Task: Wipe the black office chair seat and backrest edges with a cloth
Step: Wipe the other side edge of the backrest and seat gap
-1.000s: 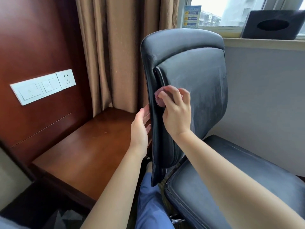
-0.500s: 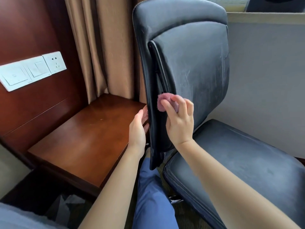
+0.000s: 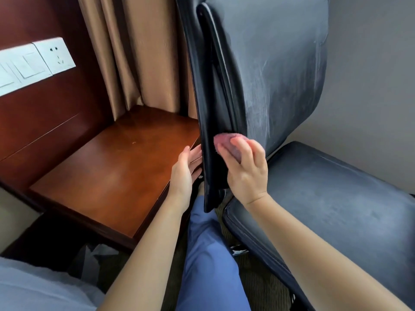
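Right hand (image 3: 247,173) clutches a pink cloth (image 3: 224,142) against the backrest (image 3: 269,75) edge; left hand (image 3: 184,173), fingers straight, rests flat behind the backrest

Hotel-room or furnished guest-room look, not certain. Dark red-brown wood wall panelling (image 3: 40,122) at left, with white switch and socket plate (image 3: 33,63) set into it. Matching polished wood side table (image 3: 107,176) low at left, in corner. Tan floor-length curtain (image 3: 139,52) hangs at far side behind table. Black padded office chair (image 3: 280,75) at right, surface dusty and streaked. Plain grey wall (image 3: 370,75) at far right. Dark patterned carpet (image 3: 258,279) underfoot.
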Demonstrator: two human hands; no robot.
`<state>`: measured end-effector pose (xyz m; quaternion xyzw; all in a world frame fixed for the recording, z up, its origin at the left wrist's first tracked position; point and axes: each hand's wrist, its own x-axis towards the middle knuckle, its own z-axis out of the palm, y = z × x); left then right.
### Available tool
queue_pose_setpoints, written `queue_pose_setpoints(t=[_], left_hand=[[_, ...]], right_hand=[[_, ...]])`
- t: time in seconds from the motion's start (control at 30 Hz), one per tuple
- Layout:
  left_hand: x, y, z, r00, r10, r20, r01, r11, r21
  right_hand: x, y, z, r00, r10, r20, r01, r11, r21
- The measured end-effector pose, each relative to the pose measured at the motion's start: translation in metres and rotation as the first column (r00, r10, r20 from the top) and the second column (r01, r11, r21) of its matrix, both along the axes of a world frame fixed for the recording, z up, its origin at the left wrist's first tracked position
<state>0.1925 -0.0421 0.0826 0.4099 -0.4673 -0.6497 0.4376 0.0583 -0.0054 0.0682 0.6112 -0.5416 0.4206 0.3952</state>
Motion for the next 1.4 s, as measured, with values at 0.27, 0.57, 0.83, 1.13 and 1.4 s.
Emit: queue_pose_setpoints(t=[0.27,0.57,0.83,1.13,1.4], left_hand=[[0.000,-0.006,-0.021,0.993,-0.041,0.110,0.043,0.999,-0.015],[0.011,-0.018,-0.049,0.986,-0.102,0.133,0.096,0.994,0.053],[0.008,-0.014,-0.062,0.988,-0.100,0.121,0.095,0.995,0.042],[0.003,-0.006,-0.053,0.993,-0.055,0.108,0.053,0.998,0.025],[-0.007,0.004,-0.035,0.998,0.005,0.065,-0.002,0.999,-0.042]], right_hand=[[0.002,0.004,-0.061,0.974,-0.012,-0.227,0.051,0.985,0.167],[0.015,-0.002,-0.108,0.958,0.194,-0.210,-0.094,0.908,0.409],[0.023,-0.003,-0.108,0.977,0.214,0.010,-0.203,0.912,0.357],[0.015,0.005,-0.111,0.974,0.222,-0.049,-0.177,0.878,0.445],[0.007,0.000,-0.074,0.971,0.178,-0.162,-0.116,0.934,0.337]])
